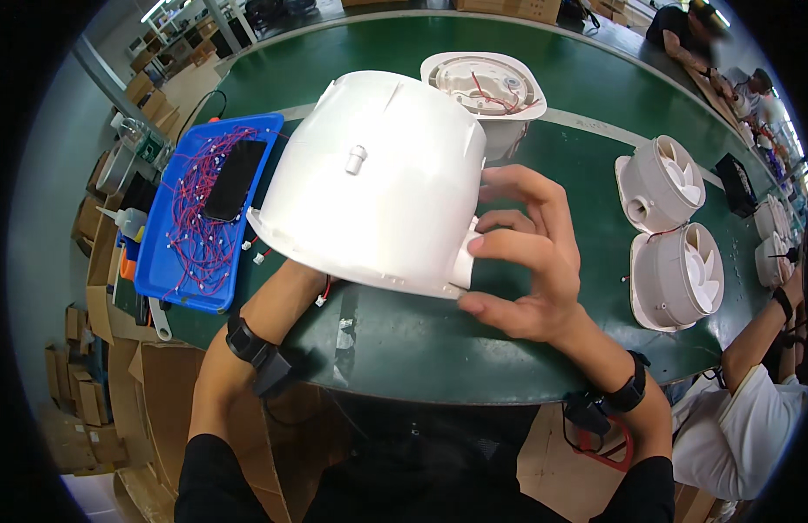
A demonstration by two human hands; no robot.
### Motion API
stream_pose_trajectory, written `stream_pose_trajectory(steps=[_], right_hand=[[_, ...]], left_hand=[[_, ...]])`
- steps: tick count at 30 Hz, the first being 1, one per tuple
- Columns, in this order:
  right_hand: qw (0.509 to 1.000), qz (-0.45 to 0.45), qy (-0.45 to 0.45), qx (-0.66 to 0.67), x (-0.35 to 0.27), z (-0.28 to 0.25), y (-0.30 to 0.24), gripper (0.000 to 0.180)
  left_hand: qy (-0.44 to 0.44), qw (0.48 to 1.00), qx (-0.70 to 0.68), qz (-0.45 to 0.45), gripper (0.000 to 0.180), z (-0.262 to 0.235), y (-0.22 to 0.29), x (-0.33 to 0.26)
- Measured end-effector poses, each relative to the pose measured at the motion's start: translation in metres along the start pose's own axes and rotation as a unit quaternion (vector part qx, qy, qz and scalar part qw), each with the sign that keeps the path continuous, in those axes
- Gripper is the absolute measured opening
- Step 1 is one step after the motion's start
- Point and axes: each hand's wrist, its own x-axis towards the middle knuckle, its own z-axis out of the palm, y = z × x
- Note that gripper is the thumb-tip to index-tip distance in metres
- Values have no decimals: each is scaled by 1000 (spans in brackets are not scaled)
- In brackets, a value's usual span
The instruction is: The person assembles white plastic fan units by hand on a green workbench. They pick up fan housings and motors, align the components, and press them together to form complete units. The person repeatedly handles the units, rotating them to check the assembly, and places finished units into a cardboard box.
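A large white plastic fan housing [378, 183] is tilted up in front of me, off the table, with a small peg on its side. My right hand [530, 261] grips its right side, fingers curled by the short side port [463, 259] and thumb against the lower rim. From the lower left, my left hand [301, 275] passes behind the housing's lower rim; only its wrist end shows and its fingers are hidden. A thin wire with a white connector [321, 301] hangs below the rim, next to my left wrist.
Left stands a blue tray [214, 301] of red-and-blue wires and a black phone [234, 180]. Another white housing [482, 83] stands behind. To the right are two fan units [678, 275] on the green table [404, 349]. A co-worker's arm [761, 336] reaches in at far right.
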Motion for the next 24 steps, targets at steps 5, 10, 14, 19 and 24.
stream_pose_trajectory(steps=[5, 10, 14, 19, 24], right_hand=[[999, -24, -25, -23, -1, -3, 3, 28], [973, 189, 70, 109, -2, 1, -8, 28], [950, 267, 11, 162, -12, 1, -4, 32], [896, 372, 6, 244, -2, 4, -13, 36], [868, 387, 56, 305, -1, 10, -5, 30]], left_hand=[[8, 1000, 2, 1, 102, 1, -1, -4], [17, 1000, 5, 9, 103, 2, 1, -3], [32, 999, 7, 19, 103, 1, 2, -5], [53, 998, 13, 27, 104, -1, 4, -8], [86, 995, 28, 37, 105, -3, 4, -10]])
